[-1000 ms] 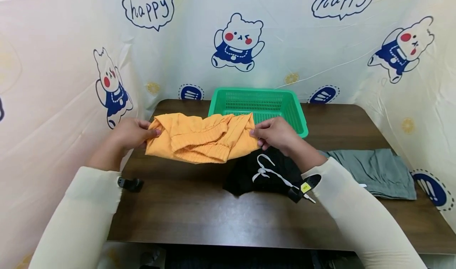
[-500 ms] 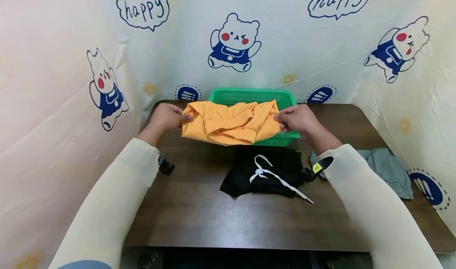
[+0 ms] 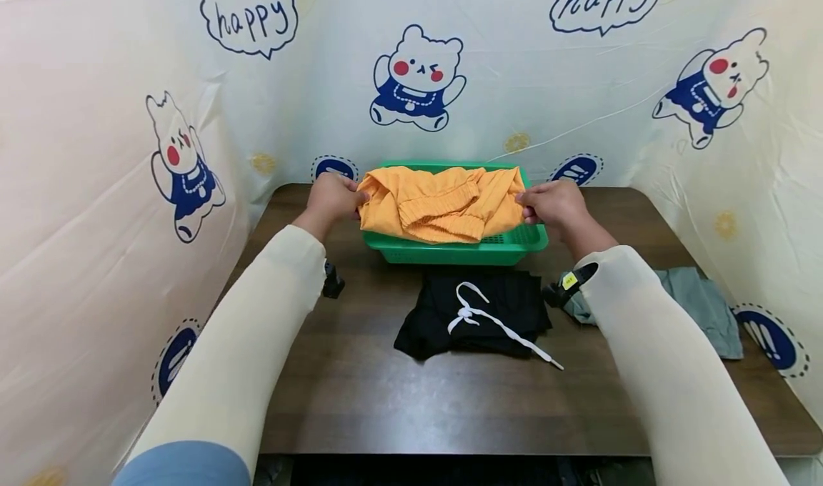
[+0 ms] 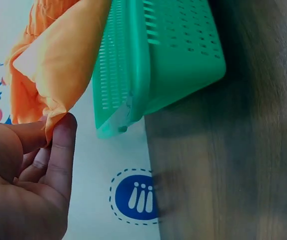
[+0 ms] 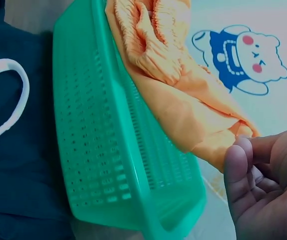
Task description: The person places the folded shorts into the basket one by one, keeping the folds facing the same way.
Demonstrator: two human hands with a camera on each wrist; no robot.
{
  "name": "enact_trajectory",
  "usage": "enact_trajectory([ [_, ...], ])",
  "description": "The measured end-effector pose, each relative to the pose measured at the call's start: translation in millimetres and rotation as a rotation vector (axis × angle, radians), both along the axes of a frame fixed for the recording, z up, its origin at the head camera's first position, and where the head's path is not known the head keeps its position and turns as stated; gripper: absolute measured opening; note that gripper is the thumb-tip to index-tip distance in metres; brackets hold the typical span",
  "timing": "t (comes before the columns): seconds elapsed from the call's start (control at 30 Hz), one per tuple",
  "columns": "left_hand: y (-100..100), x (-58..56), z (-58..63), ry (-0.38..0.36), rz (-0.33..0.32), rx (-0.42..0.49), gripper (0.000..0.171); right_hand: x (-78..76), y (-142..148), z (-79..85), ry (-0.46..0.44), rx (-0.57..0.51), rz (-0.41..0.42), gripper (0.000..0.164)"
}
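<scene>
Folded orange shorts [image 3: 444, 204] with a gathered elastic waistband stretch between both hands, over the green plastic basket [image 3: 450, 255]. My left hand [image 3: 333, 201] pinches their left end between thumb and fingers; in the left wrist view the orange cloth [image 4: 68, 60] bunches at those fingertips. At the other end, my right hand [image 3: 558, 206] pinches a corner of the cloth, as the right wrist view shows with the thumb and fingers [image 5: 237, 162] pressed together. The shorts hide most of the basket's inside, and its perforated front wall shows below them.
Black folded shorts [image 3: 418, 321] with a white drawstring [image 3: 501, 325] lie on the brown table [image 3: 360, 414] in front of the basket. Grey-green folded clothing [image 3: 697, 307] lies at the right, partly behind the right sleeve. A printed curtain [image 3: 501, 64] stands behind the table.
Both hands have carried the orange shorts away from me and to the right, from beside the basket's front to over it. The black shorts have stayed in place.
</scene>
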State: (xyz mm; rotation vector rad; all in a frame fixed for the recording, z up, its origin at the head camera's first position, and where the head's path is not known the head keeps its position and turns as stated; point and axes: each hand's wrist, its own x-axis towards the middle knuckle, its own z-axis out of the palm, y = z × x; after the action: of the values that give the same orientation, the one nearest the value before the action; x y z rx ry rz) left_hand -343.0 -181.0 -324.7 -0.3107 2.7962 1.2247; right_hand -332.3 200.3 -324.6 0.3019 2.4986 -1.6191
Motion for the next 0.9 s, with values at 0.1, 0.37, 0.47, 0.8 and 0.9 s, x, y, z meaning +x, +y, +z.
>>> enact_trajectory([
  [0.1, 6, -1.5, -1.4, 0.060, -0.029, -0.045, 0.026, -2.9, 0, -2.4, 0.015, 0.006, -0.030, 0.028],
  [0.37, 20, -2.8, -14.8, 0.101, 0.010, -0.062, 0.027, -5.9, -4, -17.0, 0.019, -0.029, -0.069, 0.026],
  [0.47, 25, -2.7, -22.7, 0.100, 0.012, -0.097, 0.029, -7.9, -7, -23.2, 0.005, 0.000, -0.058, 0.026],
  [0.8, 40, 1.3, -33.3, 0.144, -0.048, -0.230, 0.013, -18.8, -19, -43.1, -0.033, 0.184, 0.014, 0.022],
  [0.9, 40, 1.6, -34.7, 0.142, -0.064, -0.242, 0.015, -19.5, -21, -47.5, -0.040, 0.242, 0.034, 0.023],
])
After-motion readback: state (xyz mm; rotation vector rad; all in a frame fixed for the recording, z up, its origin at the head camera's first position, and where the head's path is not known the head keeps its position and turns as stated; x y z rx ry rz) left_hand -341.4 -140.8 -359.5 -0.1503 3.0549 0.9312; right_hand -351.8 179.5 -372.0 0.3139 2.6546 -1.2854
